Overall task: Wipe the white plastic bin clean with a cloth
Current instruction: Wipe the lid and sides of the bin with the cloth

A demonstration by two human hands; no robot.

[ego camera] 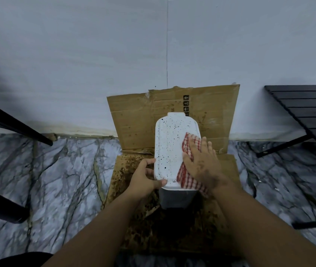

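The white plastic bin (169, 143) stands upright on cardboard, and its closed lid is speckled with dark spots. A red-and-white checked cloth (187, 177) lies on the right side of the lid and hangs over its near right corner. My right hand (201, 160) presses flat on the cloth with straight fingers. My left hand (145, 177) grips the lid's near left edge, thumb on top and fingers against the side.
Stained brown cardboard (134, 120) covers the floor under the bin and leans against the white wall behind it. Black chair legs (14, 124) stand at the left. A black slatted table (307, 110) stands at the right. The floor (57, 170) is grey marble.
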